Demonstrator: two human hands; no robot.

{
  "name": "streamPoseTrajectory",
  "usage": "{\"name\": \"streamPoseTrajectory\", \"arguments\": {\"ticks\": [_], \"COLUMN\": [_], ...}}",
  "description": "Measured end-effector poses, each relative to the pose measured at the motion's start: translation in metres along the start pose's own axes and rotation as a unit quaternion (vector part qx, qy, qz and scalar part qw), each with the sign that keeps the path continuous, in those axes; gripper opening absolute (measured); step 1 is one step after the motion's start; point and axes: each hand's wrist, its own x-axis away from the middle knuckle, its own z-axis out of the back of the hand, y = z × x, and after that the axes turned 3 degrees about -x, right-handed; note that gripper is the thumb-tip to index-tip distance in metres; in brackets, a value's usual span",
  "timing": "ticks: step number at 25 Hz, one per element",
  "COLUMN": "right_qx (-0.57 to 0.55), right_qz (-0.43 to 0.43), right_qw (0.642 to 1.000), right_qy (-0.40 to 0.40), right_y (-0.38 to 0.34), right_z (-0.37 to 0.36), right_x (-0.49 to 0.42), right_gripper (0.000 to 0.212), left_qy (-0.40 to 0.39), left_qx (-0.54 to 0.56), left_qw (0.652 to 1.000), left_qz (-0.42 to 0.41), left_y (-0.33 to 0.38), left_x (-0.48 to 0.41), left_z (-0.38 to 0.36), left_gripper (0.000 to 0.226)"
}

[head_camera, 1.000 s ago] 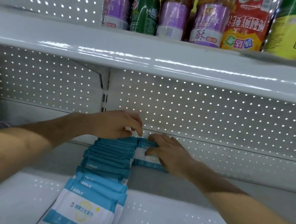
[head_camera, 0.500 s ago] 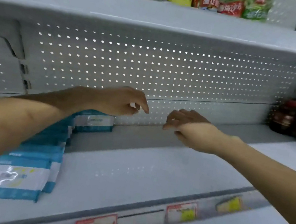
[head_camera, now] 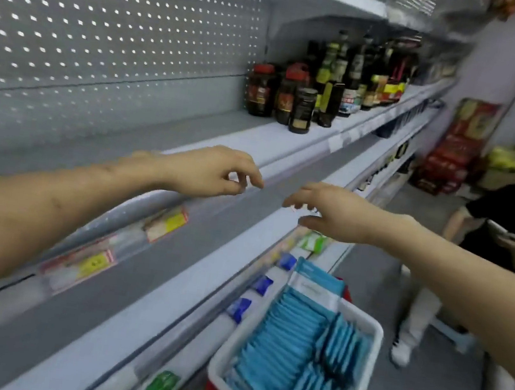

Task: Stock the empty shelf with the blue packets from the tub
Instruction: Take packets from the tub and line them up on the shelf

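Blue packets [head_camera: 286, 349] stand in rows inside the white tub [head_camera: 375, 342], lower right. Left hand [head_camera: 216, 172] hovers at the shelf [head_camera: 170, 145] front edge, fingers loosely curled, holding nothing. Right hand [head_camera: 337, 213] is near it, fingers likewise loose, holding nothing.

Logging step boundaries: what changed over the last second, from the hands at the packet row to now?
Both hands left the packet row on the shelf and drew back rightward. The left hand and right hand now hang empty over the shelf edge, toward the tub of blue packets. The stocked row is out of view. Unchanged: neither hand carries a packet.
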Motion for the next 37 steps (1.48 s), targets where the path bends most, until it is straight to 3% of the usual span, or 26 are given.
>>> {"name": "streamPoseTrajectory", "arguments": {"ticks": [6, 12, 22, 37], "right_qx": [-0.09, -0.095, -0.115, -0.187], "right_qz": [-0.093, -0.205, -0.173, -0.138], "right_qw": [0.988, 0.972, 0.975, 0.962], "right_qy": [-0.079, -0.061, -0.079, -0.14], "right_y": [0.044, 0.062, 0.07, 0.064], "right_z": [-0.097, -0.184, -0.214, -0.217], "right_x": [0.07, 0.075, 0.052, 0.064], "right_gripper": [0.039, 0.047, 0.049, 0.041], "left_qy": [-0.018, -0.06, -0.038, -0.07], "left_qx": [0.102, 0.147, 0.188, 0.194], "left_qw": [0.994, 0.987, 0.972, 0.974], "left_qz": [-0.028, 0.02, 0.133, 0.094], "left_y": [0.04, 0.032, -0.017, -0.017], "left_x": [-0.03, -0.003, 0.042, -0.015], "left_z": [-0.108, -0.202, -0.206, -0.233], "left_gripper": [0.036, 0.038, 0.037, 0.038]}}
